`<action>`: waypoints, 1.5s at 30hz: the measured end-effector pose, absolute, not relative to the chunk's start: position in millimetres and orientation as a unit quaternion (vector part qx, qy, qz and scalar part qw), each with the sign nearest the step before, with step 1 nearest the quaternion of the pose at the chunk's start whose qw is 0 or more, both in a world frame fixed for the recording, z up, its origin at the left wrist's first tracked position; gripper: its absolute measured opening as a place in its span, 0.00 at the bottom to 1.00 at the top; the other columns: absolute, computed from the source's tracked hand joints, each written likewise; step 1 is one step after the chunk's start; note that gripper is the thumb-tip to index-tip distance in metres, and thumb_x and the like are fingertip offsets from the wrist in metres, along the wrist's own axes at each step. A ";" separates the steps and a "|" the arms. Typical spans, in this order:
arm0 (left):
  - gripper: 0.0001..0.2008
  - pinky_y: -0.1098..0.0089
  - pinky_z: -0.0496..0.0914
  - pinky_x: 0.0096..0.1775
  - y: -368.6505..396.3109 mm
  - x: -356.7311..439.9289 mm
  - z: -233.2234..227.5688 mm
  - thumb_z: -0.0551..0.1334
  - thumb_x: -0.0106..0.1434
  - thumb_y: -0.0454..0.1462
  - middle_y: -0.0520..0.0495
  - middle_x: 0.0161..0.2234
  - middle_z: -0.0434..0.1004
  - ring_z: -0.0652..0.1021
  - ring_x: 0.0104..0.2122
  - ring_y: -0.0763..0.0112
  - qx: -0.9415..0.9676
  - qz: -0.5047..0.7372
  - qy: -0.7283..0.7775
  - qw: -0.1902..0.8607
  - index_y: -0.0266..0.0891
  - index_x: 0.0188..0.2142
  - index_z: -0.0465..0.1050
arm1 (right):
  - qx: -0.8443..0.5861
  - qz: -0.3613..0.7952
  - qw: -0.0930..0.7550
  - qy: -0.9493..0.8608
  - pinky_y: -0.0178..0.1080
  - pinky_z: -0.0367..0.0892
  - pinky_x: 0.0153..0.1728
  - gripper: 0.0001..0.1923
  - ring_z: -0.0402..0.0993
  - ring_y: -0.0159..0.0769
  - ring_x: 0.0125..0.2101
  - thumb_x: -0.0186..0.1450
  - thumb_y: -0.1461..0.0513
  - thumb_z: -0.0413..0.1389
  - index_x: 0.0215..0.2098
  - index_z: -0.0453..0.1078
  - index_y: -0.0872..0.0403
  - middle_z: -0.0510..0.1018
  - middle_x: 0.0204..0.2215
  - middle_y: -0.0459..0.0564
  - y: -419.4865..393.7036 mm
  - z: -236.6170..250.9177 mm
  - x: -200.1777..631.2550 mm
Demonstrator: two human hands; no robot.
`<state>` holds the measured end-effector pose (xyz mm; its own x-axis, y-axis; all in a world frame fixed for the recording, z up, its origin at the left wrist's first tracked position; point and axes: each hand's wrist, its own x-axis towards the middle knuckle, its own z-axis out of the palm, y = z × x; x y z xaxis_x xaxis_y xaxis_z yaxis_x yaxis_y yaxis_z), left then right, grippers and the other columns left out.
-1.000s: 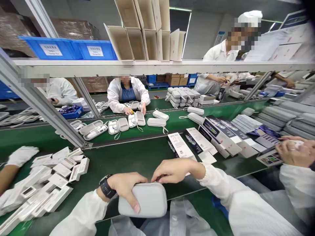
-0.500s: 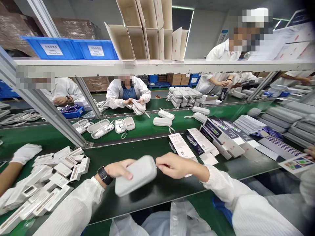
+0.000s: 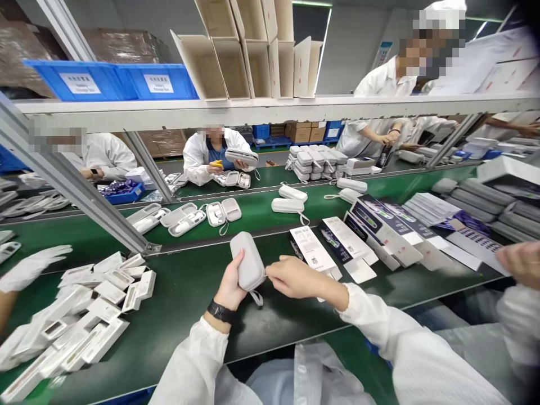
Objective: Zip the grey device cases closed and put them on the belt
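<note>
A light grey zip case (image 3: 248,261) is held above the dark green worktop, tilted, with its rounded end up. My left hand (image 3: 231,281) is wrapped round its left side, thumb across the face. At the case's right edge my right hand (image 3: 289,277) is closed in a pinch on the zipper pull, which is mostly hidden by the fingers. From the lower end of the case dangles a wrist strap (image 3: 256,298).
Small white boxes (image 3: 101,309) lie heaped at left, near a co-worker's gloved hand (image 3: 36,267). Printed cartons (image 3: 312,250) stand at right. Beyond, several grey cases (image 3: 288,205) rest on the green belt (image 3: 257,225). A shelf (image 3: 253,112) crosses above.
My left hand has swung the case from lying sideways to more upright and moved right. My right hand stays pinched at its edge. Across the belt, a co-worker has lifted a case.
</note>
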<state>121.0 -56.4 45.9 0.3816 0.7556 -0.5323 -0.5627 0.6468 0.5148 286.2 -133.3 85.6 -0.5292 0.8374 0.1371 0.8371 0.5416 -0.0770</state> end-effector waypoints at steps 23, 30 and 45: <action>0.10 0.68 0.76 0.50 -65.3 155.8 29.5 0.65 0.66 0.36 0.45 0.47 0.81 0.80 0.46 0.68 0.046 0.546 0.349 0.760 0.40 0.48 0.74 | -0.680 0.025 0.302 -0.667 0.38 0.58 0.35 0.10 0.70 0.35 0.29 0.72 0.63 0.46 0.36 0.67 0.54 0.76 0.30 0.49 -134.6 11.9 262.9; 0.21 0.65 0.68 0.60 -72.6 162.6 22.7 0.72 0.59 0.38 0.46 0.56 0.76 0.73 0.59 0.63 0.188 0.560 0.309 0.746 0.45 0.52 0.74 | -0.593 0.337 0.592 -0.429 0.40 0.73 0.36 0.27 0.77 0.40 0.41 0.65 0.47 0.58 0.55 0.61 0.52 0.76 0.47 0.56 -73.4 20.3 291.3; 0.12 0.65 0.64 0.59 100.3 135.5 -4.8 0.73 0.56 0.36 0.42 0.46 0.80 0.76 0.53 0.61 0.381 0.535 0.435 0.615 0.40 0.40 0.79 | -0.765 0.208 0.391 -0.467 0.45 0.61 0.58 0.19 0.71 0.43 0.53 0.68 0.61 0.58 0.54 0.68 0.63 0.73 0.54 0.65 156.8 55.9 413.6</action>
<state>135.5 100.3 -4.8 0.0483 0.9906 -0.1276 -0.3267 0.1364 0.9352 413.6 156.8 55.9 0.4778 0.8772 0.0464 0.5509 -0.2581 -0.7936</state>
